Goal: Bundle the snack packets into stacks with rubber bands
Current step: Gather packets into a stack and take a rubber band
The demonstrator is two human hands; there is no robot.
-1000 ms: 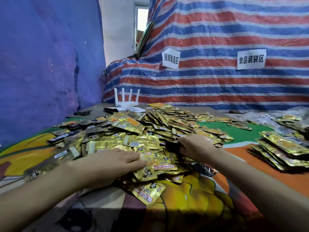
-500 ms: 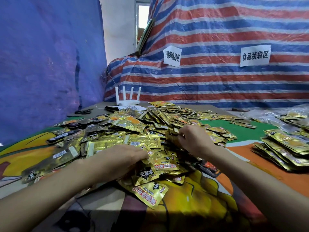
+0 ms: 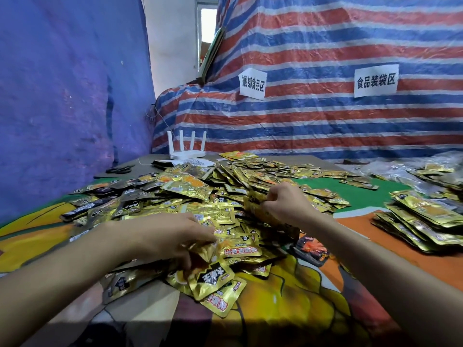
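Right now a loose heap of gold snack packets (image 3: 200,194) covers the tabletop (image 3: 288,309), which wears a printed cloth of yellow, orange and green. The left hand (image 3: 170,236) lies palm down on the near edge of the heap, its fingers curled over and its thumb tucked under, so that it grips a few of the packets there. The right hand (image 3: 285,204) sits a little farther in and apart from the left, with packets lying between the two. Its fingers are bent tight and it pinches a single packet (image 3: 253,202) by the edge between thumb and fingertips; that packet stands tilted up off the heap, just left of the knuckles.

Close under the right wrist lies a red and black packet (image 3: 312,249) on the orange part of the cloth. Well out to the right of the right hand rests a separate stack (image 3: 421,221) of the same gold packets, laid roughly flat on one another. Beyond that stack, some clear plastic bags (image 3: 400,169) lie crumpled.

Beyond the heap, past both hands, a white router (image 3: 186,151) stands with four aerials upright. To the left of it a pair of scissors (image 3: 120,169) lies flat on the bare board. Behind everything hangs a red, white and blue striped tarp (image 3: 325,121) carrying two paper signs (image 3: 252,83), and a plain blue sheet (image 3: 62,96) runs along the side beyond the left hand.
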